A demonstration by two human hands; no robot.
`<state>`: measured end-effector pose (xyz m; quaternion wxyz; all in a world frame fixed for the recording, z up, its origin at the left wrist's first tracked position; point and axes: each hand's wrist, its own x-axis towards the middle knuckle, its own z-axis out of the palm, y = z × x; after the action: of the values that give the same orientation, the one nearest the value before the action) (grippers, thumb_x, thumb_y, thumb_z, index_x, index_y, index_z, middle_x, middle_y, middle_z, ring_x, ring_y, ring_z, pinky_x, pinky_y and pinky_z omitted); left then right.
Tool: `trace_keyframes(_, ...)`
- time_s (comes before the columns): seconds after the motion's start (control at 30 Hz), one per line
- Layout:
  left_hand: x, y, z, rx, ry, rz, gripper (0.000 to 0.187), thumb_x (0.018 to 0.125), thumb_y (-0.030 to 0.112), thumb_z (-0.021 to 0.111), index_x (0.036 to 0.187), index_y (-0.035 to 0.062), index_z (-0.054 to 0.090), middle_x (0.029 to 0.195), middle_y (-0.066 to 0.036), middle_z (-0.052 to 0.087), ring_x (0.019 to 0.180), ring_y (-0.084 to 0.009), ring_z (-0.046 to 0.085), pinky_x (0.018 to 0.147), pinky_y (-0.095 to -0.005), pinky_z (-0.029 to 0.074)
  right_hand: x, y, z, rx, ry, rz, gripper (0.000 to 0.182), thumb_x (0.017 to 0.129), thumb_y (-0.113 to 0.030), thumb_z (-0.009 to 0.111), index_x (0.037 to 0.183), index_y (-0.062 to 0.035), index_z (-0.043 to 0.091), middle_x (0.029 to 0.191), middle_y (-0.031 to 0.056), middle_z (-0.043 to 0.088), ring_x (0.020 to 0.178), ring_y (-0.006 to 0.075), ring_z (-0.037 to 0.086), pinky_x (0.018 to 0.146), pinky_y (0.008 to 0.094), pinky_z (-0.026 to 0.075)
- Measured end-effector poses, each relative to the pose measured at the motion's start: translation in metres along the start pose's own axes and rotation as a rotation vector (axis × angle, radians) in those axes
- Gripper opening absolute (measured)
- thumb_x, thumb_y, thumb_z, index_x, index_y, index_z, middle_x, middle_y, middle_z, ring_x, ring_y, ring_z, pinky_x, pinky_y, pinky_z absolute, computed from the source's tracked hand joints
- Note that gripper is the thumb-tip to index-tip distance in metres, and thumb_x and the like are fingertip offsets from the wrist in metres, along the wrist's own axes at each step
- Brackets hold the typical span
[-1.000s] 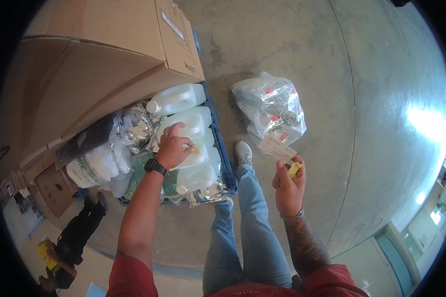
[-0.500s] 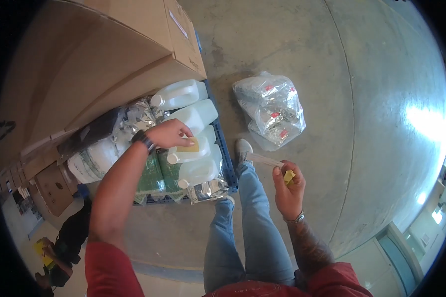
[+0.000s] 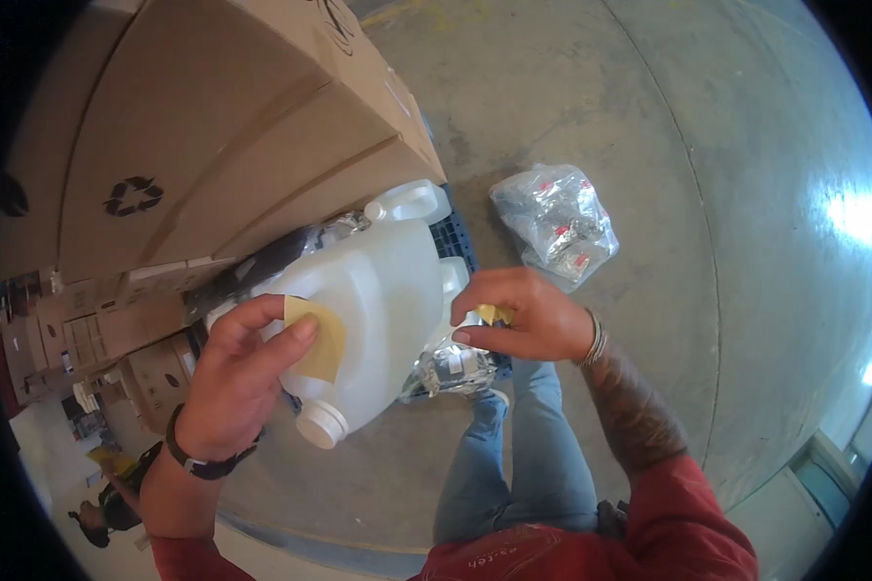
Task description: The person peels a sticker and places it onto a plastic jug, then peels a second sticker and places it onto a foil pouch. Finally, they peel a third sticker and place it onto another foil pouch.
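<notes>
A large translucent jug [image 3: 388,290] is tilted up close to the camera, its white cap [image 3: 322,424] pointing down toward me. My left hand [image 3: 237,373] is closed at the jug's handle side, the thumb pressing a yellow paper [image 3: 318,341] against it. My right hand [image 3: 528,315], at the jug's right side, has its fingers curled round a crumpled yellow piece [image 3: 495,314]. Another jug [image 3: 412,201] lies behind on the blue pallet [image 3: 452,238], and part of one more shows between the big jug and my right hand. Silvery packs [image 3: 455,368] lie below.
Tall cardboard boxes [image 3: 233,126] stand on the left. A clear plastic bag [image 3: 557,223] with silvery, red-capped items lies on the concrete floor [image 3: 639,290]. At the lower left is another person [image 3: 116,508]. A door [image 3: 824,484] shows at the lower right.
The jug has come up off the pallet toward the camera, with my left hand at it. My right hand has moved left to the jug's side. The pale strip from it no longer shows.
</notes>
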<state>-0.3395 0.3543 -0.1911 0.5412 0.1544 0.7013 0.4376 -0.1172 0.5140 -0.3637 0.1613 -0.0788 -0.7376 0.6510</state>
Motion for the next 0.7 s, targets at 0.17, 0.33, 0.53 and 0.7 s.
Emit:
trace_keyframes(0.17,-0.051,0.014,0.004,-0.026,0.003,0.016,0.017,0.098,0.008,0.063,0.114,0.0008,0.066,0.106,-0.005,0.071,0.097,-0.0103,0.065,0.089,-0.0272,0.050,0.016,-0.023,0.010,0.148,-0.274,-0.060,0.021,0.088,-0.024,0.075,0.097,-0.0063,0.066,0.091,0.0108,0.069,0.086,0.0275,0.068,0.078,0.0362,0.051)
trace_keyframes(0.33,-0.078,0.012,0.005,0.022,0.031,0.052,0.017,0.097,0.008,0.066,0.113,0.0018,0.066,0.105,-0.003,0.069,0.098,-0.0093,0.063,0.088,-0.0263,0.049,0.019,-0.031,0.024,0.119,-0.273,-0.098,0.022,0.087,-0.024,0.075,0.096,-0.0068,0.066,0.088,0.0112,0.068,0.084,0.0272,0.067,0.077,0.0365,0.051)
trace_keyframes(0.53,-0.088,0.010,0.006,0.095,0.007,0.026,0.016,0.096,0.007,0.067,0.111,0.0019,0.065,0.105,-0.003,0.068,0.098,-0.0086,0.061,0.089,-0.0264,0.048,0.018,-0.036,0.038,0.076,-0.229,-0.073,0.023,0.085,-0.026,0.077,0.094,-0.0074,0.065,0.082,0.0101,0.067,0.077,0.0263,0.066,0.071,0.0358,0.050)
trace_keyframes(0.7,-0.092,0.004,0.003,0.134,-0.001,0.070,0.016,0.095,0.003,0.068,0.110,0.0014,0.065,0.105,-0.004,0.068,0.099,-0.0095,0.061,0.089,-0.0266,0.048,0.017,-0.038,0.047,0.056,-0.177,-0.038,0.025,0.083,-0.027,0.079,0.092,-0.0078,0.065,0.076,0.0097,0.065,0.072,0.0263,0.066,0.067,0.0361,0.049)
